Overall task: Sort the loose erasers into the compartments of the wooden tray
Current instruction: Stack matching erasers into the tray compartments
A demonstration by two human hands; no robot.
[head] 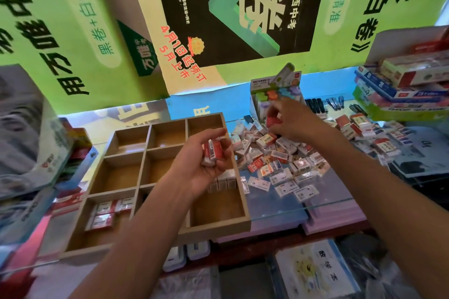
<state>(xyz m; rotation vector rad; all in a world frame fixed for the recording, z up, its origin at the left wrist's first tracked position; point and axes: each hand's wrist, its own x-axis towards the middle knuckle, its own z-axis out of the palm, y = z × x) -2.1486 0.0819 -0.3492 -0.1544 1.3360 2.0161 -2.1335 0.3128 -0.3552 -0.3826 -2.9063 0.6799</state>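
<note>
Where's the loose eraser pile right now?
Head view, right of centre: the loose eraser pile lies on the glass counter, right of the wooden tray, under the right hand.

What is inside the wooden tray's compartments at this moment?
In the wooden tray, red-and-white erasers lie near-left; a row stands under the left hand, which holds more. Far compartments look empty. The forearm hides the near-middle.

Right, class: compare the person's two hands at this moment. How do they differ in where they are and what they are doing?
The left hand is palm-up over the wooden tray, cupping several red-and-white erasers; the right hand is palm-down, reaching into the loose eraser pile on the glass counter. The left hand sits nearer the camera; the right hand stretches farther away. Both have curled fingers, and the right seems to pinch something red.
</note>
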